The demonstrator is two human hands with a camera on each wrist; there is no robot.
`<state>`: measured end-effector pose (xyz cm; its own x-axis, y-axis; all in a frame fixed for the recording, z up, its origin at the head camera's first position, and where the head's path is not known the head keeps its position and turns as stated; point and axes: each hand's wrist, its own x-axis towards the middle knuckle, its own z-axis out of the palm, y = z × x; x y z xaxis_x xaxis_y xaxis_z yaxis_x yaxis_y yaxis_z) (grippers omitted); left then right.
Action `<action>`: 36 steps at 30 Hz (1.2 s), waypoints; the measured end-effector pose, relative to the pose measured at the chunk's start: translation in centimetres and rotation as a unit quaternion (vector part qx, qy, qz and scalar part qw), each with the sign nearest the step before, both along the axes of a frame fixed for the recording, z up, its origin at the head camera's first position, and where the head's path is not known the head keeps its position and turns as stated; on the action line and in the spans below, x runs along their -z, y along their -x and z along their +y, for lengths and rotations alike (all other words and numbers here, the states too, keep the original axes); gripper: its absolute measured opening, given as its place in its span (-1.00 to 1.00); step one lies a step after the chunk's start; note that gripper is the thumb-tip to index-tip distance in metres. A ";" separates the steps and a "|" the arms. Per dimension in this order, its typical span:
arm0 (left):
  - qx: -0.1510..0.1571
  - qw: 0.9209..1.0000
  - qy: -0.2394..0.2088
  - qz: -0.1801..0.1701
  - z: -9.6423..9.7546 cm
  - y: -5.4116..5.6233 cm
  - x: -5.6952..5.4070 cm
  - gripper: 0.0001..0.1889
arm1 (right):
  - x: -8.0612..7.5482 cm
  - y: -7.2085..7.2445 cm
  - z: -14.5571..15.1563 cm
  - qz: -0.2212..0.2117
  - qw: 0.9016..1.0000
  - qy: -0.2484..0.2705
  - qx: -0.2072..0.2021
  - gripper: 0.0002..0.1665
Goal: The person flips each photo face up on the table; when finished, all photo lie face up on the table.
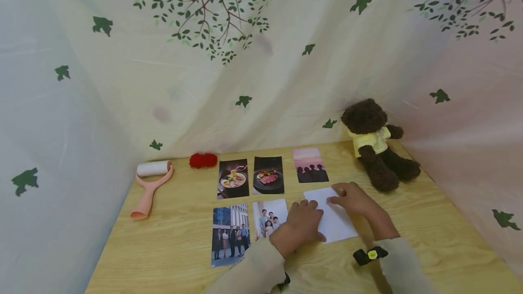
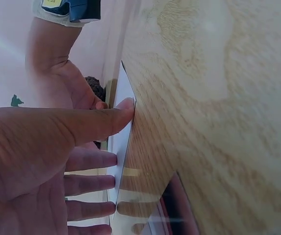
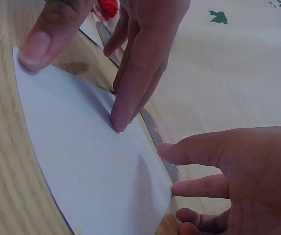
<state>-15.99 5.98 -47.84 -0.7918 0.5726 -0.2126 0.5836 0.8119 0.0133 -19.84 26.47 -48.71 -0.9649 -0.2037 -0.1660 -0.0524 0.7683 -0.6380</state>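
Note:
A blank white card (image 1: 337,221) lies on the wooden table, slightly skewed, its face bare apart from faint yellowish marks in the right wrist view. My left hand (image 1: 300,223) touches its left side, fingers extended, with the thumb (image 2: 125,108) at the near corner. My right hand (image 1: 354,198) is at the far right corner, thumb and index fingertips touching the card's edge there. Left of the card lies a family photo (image 1: 266,214), partly covered by my left hand. Beside that is a photo of people in business clothes (image 1: 230,235), its lower edge meeting my sleeve.
Behind lie a noodle bowl photo (image 1: 233,179), a sliced meat photo (image 1: 268,176) and a silhouettes photo (image 1: 310,165). A brown teddy bear (image 1: 369,144) sits back right. A pink-handled lint roller (image 1: 151,189) and a red fuzzy object (image 1: 203,160) lie left. Printed curtains surround the table.

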 end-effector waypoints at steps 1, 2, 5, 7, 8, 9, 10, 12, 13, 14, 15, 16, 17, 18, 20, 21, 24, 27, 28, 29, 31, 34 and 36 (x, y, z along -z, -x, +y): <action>0.000 1.000 -0.001 0.000 0.0 0.0 0.0 -0.28 | 0.0 0.1 0.0 0.000 1.000 0.000 0.000 -0.29; 0.000 1.000 -0.002 0.001 -0.1 0.0 0.0 -0.28 | 0.0 0.1 0.1 -0.001 1.000 0.000 0.001 -0.30; 0.000 1.000 -0.005 0.003 -0.1 -0.1 0.0 -0.27 | -0.2 0.1 0.0 -0.010 1.000 0.005 0.002 -0.30; 0.001 1.000 -0.004 0.002 -0.2 -0.1 0.0 -0.27 | -0.3 0.1 -0.1 -0.019 1.000 0.012 0.006 -0.30; 0.001 1.000 -0.004 0.001 -0.2 -0.1 -0.1 -0.28 | -0.2 0.1 -0.1 -0.023 1.000 0.016 0.007 -0.31; 0.001 1.000 -0.004 -0.001 -0.2 -0.1 -0.1 -0.28 | -0.2 0.2 -0.1 -0.027 0.999 0.021 0.008 -0.31; 0.001 1.000 -0.004 -0.003 -0.3 -0.1 -0.1 -0.29 | -0.1 0.2 -0.2 -0.029 0.999 0.025 0.011 -0.32; 0.002 1.000 -0.003 -0.008 -0.3 -0.1 -0.2 -0.31 | 0.2 0.3 -0.1 -0.036 0.999 0.035 0.018 -0.34; 0.002 1.000 -0.005 -0.011 -0.4 -0.2 -0.3 -0.31 | 0.4 0.4 0.0 -0.038 0.998 0.040 0.024 -0.35; 0.002 1.000 -0.006 -0.014 -0.4 -0.2 -0.3 -0.32 | 0.5 0.4 0.1 -0.040 0.998 0.047 0.030 -0.37; 0.002 1.000 -0.009 -0.014 -0.4 -0.2 -0.4 -0.32 | 0.7 0.4 0.2 -0.042 0.997 0.058 0.038 -0.39; 0.002 1.000 -0.010 -0.015 -0.5 -0.2 -0.4 -0.30 | 0.7 0.5 0.3 -0.047 0.995 0.073 0.044 -0.41; 0.002 1.000 -0.012 -0.017 -0.5 -0.2 -0.5 -0.27 | 0.7 0.5 0.5 -0.052 0.993 0.094 0.053 -0.43; 0.001 1.000 -0.016 -0.020 -0.5 -0.3 -0.6 -0.24 | 0.8 0.5 0.7 -0.059 0.990 0.116 0.061 -0.45; 0.002 0.999 -0.027 -0.023 -0.6 -0.3 -0.6 -0.16 | 0.6 0.4 0.9 -0.072 0.981 0.166 0.069 -0.47; 0.002 0.999 -0.033 -0.024 -0.7 -0.3 -0.6 -0.13 | 0.4 0.3 1.0 -0.080 0.976 0.191 0.070 -0.46; 0.000 0.998 -0.056 -0.034 -0.6 -0.2 -0.5 -0.12 | -0.1 0.0 1.3 -0.097 0.963 0.241 0.065 -0.41; -0.010 0.993 -0.099 -0.058 -0.5 0.0 -0.4 -0.20 | -0.5 -0.3 1.4 -0.105 0.956 0.270 0.051 -0.33; -0.014 0.991 -0.117 -0.066 -0.4 0.1 -0.3 -0.22 | -0.6 -0.3 1.4 -0.105 0.953 0.279 0.050 -0.33; -0.018 0.988 -0.136 -0.075 -0.4 0.2 -0.3 -0.23 | -0.7 -0.4 1.3 -0.104 0.950 0.290 0.048 -0.33; -0.024 0.981 -0.172 -0.089 -0.3 0.5 -0.2 -0.22 | -0.9 -0.5 1.3 -0.101 0.943 0.313 0.048 -0.34; -0.025 0.970 -0.220 -0.098 -0.3 0.9 -0.1 -0.16 | -1.2 -0.8 1.0 -0.092 0.934 0.341 0.054 -0.37; -0.023 0.961 -0.255 -0.108 -0.4 1.2 -0.1 -0.13 | -1.5 -1.0 0.6 -0.084 0.931 0.351 0.057 -0.38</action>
